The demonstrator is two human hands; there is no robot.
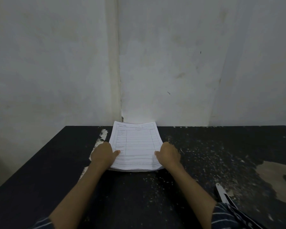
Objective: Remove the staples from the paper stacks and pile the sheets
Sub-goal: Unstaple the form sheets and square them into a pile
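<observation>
White printed forms in a thick paper stack (135, 146) lie between the fingers of both hands on a scuffed black table (56, 162). The left hand (102, 154) and right hand (169, 153) pinch its side edges, thumbs (117, 152) on top, other fingers hidden underneath. No staple is visible. Squaring it likely needs even pressure from both sides. A slim metal tool (221, 192) lies well back from the right fingers, beside the sleeve (224, 215).
</observation>
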